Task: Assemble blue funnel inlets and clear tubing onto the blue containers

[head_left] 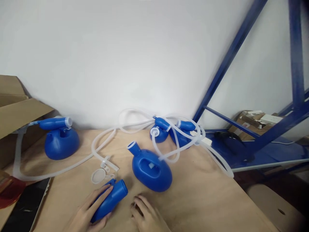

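Observation:
My left hand (93, 209) is wrapped round a blue plastic tube-shaped urinal funnel (113, 196), its round open mouth pointing up and right. To the right, my right hand (147, 212) rests low over the table, fingers curled; a small pale bit shows at the fingertips, too small to name. Beyond it a blue urinal bottle (154, 183) lies tilted on the table, its white-rimmed neck pointing up and left. Just past the funnel lie a translucent round cap (98, 176) and a white clip (105, 164) at the end of a clear hose (96, 148).
At the left stands another blue bottle (61, 145) with a funnel on top, beside an open cardboard box (24, 112). Two more blue bottles (160, 136) stand at the back among looped hoses. A phone (29, 203) lies at front left. A blue metal frame (227, 61) rises at right.

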{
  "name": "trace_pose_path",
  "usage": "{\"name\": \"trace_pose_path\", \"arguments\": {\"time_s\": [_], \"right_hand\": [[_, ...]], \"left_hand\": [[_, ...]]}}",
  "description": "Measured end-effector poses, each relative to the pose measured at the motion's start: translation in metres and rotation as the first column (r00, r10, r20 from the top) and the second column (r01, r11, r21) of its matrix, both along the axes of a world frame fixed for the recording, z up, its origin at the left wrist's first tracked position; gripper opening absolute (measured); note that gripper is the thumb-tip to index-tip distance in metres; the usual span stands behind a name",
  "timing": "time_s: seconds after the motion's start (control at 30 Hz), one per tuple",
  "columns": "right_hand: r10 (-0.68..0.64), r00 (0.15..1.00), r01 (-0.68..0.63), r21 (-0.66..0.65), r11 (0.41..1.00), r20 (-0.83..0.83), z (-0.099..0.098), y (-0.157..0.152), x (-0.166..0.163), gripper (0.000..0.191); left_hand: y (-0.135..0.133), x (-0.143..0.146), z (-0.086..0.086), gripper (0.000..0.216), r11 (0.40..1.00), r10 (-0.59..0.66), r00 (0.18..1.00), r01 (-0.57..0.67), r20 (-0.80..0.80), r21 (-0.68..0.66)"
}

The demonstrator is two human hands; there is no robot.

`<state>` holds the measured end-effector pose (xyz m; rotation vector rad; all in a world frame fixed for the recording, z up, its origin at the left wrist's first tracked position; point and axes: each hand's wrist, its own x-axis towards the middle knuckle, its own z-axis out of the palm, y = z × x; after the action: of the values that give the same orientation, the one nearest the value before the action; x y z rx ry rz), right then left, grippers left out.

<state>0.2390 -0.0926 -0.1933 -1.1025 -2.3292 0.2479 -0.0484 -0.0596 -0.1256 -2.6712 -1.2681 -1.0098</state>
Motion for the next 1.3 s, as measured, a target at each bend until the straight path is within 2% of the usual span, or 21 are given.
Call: {"name": "trace_pose_path", "arguments": {"time_s": [0.07,0.1,0.17,0.23,0.3,0.4,0.47,0.57,0.63,0.7,0.87,1.03,1.17,1.3], "right_hand": [[-0.062,0.969,0.039,-0.097,0.994,-0.238,0.019,0.000,0.002,0.035],[-0.104,0.920,0.039,-0.174,0.984,-0.378,0.034,0.001,0.003,0.036],[-0.215,0.763,0.054,-0.272,0.961,-0.610,0.065,0.004,0.005,0.035],[-0.240,0.658,0.040,-0.285,0.958,-0.714,0.090,0.008,0.004,0.038],[-0.229,0.618,0.039,-0.262,0.964,-0.752,0.102,0.010,0.001,0.039],[-0.191,0.552,0.083,-0.174,0.981,-0.812,0.102,0.008,-0.005,0.034],[-0.118,0.517,0.090,-0.084,0.992,-0.848,0.099,0.005,-0.009,0.034],[-0.118,0.545,0.103,-0.073,0.992,-0.830,0.100,0.002,-0.011,0.043],[-0.183,0.574,0.170,-0.103,0.980,-0.798,0.102,0.003,-0.011,0.041],[-0.206,0.571,0.244,-0.076,0.967,-0.795,0.103,0.004,-0.012,0.037],[-0.197,0.555,0.328,-0.005,0.945,-0.808,0.095,0.007,-0.018,0.034],[-0.256,0.532,0.341,-0.073,0.937,-0.807,0.092,0.000,-0.027,0.028],[-0.250,0.470,0.353,-0.079,0.932,-0.846,0.086,-0.005,-0.035,0.024],[-0.345,0.418,0.358,-0.196,0.913,-0.840,0.073,-0.009,-0.039,0.031]], "left_hand": [[-0.005,0.009,0.010,0.063,1.000,-0.021,0.999,0.021,0.034,0.005],[-0.007,0.015,0.017,0.060,0.999,-0.042,0.998,0.042,0.049,0.009],[-0.009,0.029,0.031,0.054,0.996,-0.086,0.994,0.085,0.071,0.019],[-0.011,0.044,0.043,0.049,0.991,-0.124,0.990,0.120,0.068,0.067],[-0.010,0.057,0.050,0.047,0.983,-0.142,0.989,0.136,0.050,0.120],[-0.010,0.070,0.054,0.049,0.977,-0.166,0.985,0.157,0.054,0.143],[-0.009,0.077,0.054,0.052,0.972,-0.191,0.979,0.180,0.066,0.153],[-0.010,0.085,0.056,0.051,0.970,-0.195,0.975,0.177,0.102,0.167],[-0.010,0.091,0.058,0.048,0.972,-0.187,0.973,0.163,0.138,0.170],[-0.011,0.094,0.058,0.047,0.971,-0.176,0.971,0.143,0.163,0.192],[-0.016,0.090,0.043,0.057,0.965,-0.158,0.984,0.137,0.082,0.224],[-0.022,0.081,0.027,0.061,0.968,-0.137,0.990,0.124,0.046,0.218],[-0.026,0.080,0.025,0.060,0.961,-0.136,0.990,0.123,0.037,0.246],[-0.029,0.081,0.025,0.057,0.957,-0.126,0.992,0.127,-0.019,0.262]]}}
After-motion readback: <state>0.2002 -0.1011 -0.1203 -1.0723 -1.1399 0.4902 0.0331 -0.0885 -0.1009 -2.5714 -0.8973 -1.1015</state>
